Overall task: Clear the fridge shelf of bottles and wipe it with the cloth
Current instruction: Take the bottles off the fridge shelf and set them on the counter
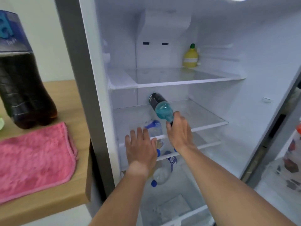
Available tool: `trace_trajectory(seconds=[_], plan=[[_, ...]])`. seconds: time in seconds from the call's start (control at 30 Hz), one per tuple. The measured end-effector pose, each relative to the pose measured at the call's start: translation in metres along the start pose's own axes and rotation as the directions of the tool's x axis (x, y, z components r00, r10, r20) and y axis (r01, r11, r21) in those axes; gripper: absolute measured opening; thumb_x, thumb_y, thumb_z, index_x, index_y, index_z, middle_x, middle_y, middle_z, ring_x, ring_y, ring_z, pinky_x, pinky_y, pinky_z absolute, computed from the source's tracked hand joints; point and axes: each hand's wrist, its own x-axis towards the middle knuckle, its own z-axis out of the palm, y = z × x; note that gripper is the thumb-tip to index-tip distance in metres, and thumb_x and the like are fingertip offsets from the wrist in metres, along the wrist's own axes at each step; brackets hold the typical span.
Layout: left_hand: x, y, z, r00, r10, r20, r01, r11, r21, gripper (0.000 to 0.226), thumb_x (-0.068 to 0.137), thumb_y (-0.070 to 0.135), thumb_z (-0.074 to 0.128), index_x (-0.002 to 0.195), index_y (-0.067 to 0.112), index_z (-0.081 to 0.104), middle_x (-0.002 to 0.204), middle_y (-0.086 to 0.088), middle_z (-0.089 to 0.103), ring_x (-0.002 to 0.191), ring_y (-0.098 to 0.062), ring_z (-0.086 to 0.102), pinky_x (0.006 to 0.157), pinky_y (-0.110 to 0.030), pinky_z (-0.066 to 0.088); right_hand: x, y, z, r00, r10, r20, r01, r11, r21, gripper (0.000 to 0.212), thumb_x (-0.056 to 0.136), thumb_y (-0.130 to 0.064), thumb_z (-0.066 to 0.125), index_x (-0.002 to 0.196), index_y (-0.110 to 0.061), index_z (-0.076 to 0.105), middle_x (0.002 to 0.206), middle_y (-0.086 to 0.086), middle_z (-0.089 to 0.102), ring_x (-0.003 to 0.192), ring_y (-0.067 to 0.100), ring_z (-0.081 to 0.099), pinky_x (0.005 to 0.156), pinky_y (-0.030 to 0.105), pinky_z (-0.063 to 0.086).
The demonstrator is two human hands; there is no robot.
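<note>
Inside the open fridge, my right hand (178, 129) grips the neck of a bottle of blue drink with a dark label (160, 106), which lies tilted over the middle glass shelf (208, 121). My left hand (140, 147) reaches in with fingers spread, over a clear water bottle with a blue label (154, 128) lying on that shelf; I cannot tell if it touches. A second clear bottle with a blue cap (162, 172) lies lower down. The pink cloth (35, 159) rests on the wooden counter at left.
A big dark cola bottle (24, 88) stands on the wooden counter (71, 98) behind the cloth. A yellow lemon-shaped bottle (190, 57) sits on the upper shelf (179, 84). The fridge door with packets (291, 154) is at right.
</note>
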Motion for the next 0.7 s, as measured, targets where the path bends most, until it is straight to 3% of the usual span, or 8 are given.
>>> trace_trajectory(seconds=[0.23, 0.37, 0.47, 0.53, 0.57, 0.7], plan=[[-0.010, -0.002, -0.025, 0.980, -0.006, 0.199, 0.008, 1.000, -0.012, 0.059, 0.106, 0.040, 0.018, 0.159, 0.016, 0.011, 0.167, -0.011, 0.006, 0.154, -0.037, 0.004, 0.126, -0.051, 0.006, -0.002, -0.012, -0.037, 0.995, -0.002, -0.102, 0.021, 0.983, 0.184, 0.025, 0.098, -0.029, 0.060, 0.103, -0.005, 0.057, 0.087, 0.013, 0.065, 0.070, 0.027, 0.053, 0.055, 0.032, 0.036], [-0.038, 0.002, -0.046, 0.976, 0.029, 0.217, -0.026, 1.000, -0.017, 0.053, 0.104, 0.030, 0.029, 0.155, 0.015, 0.021, 0.161, -0.014, 0.018, 0.150, -0.037, 0.014, 0.123, -0.050, 0.014, -0.008, -0.024, -0.071, 0.993, -0.065, -0.103, 0.079, 0.987, 0.137, 0.023, 0.098, -0.029, 0.060, 0.093, -0.010, 0.050, 0.080, 0.010, 0.062, 0.065, 0.028, 0.053, 0.049, 0.030, 0.033], [-0.060, 0.005, -0.065, 0.978, 0.058, 0.201, -0.053, 0.998, -0.032, 0.046, 0.102, 0.026, 0.034, 0.147, 0.015, 0.034, 0.154, -0.014, 0.029, 0.143, -0.035, 0.028, 0.118, -0.049, 0.026, -0.019, -0.032, -0.102, 0.976, -0.163, -0.147, 0.175, 0.982, 0.071, 0.023, 0.098, -0.028, 0.061, 0.091, -0.015, 0.043, 0.072, 0.002, 0.055, 0.052, 0.013, 0.047, 0.040, 0.015, 0.026], [-0.075, 0.008, -0.080, 0.980, 0.083, 0.179, -0.082, 0.997, -0.012, 0.041, 0.101, 0.026, 0.037, 0.140, 0.016, 0.041, 0.145, -0.014, 0.038, 0.134, -0.035, 0.039, 0.112, -0.048, 0.037, -0.026, -0.037, -0.124, 0.959, -0.244, -0.145, 0.253, 0.966, 0.050, 0.022, 0.099, -0.027, 0.060, 0.096, -0.011, 0.046, 0.074, 0.007, 0.062, 0.055, 0.019, 0.056, 0.045, 0.019, 0.041], [-0.082, 0.010, -0.089, 0.982, 0.098, 0.161, -0.100, 0.995, 0.005, 0.039, 0.101, 0.025, 0.037, 0.138, 0.016, 0.045, 0.141, -0.013, 0.042, 0.129, -0.034, 0.043, 0.108, -0.048, 0.041, -0.030, -0.040, -0.136, 0.950, -0.278, -0.144, 0.285, 0.958, 0.031, 0.022, 0.099, -0.027, 0.059, 0.098, -0.009, 0.047, 0.075, 0.010, 0.064, 0.059, 0.025, 0.059, 0.048, 0.028, 0.045], [-0.110, 0.014, -0.122, 0.981, 0.168, 0.094, -0.172, 0.985, 0.031, 0.031, 0.101, 0.022, 0.037, 0.123, 0.013, 0.057, 0.125, -0.010, 0.054, 0.114, -0.031, 0.054, 0.096, -0.045, 0.050, -0.049, -0.053, -0.182, 0.913, -0.367, -0.179, 0.368, 0.929, -0.031, 0.024, 0.099, -0.029, 0.058, 0.097, -0.009, 0.045, 0.073, 0.012, 0.063, 0.057, 0.030, 0.053, 0.044, 0.027, 0.032]])
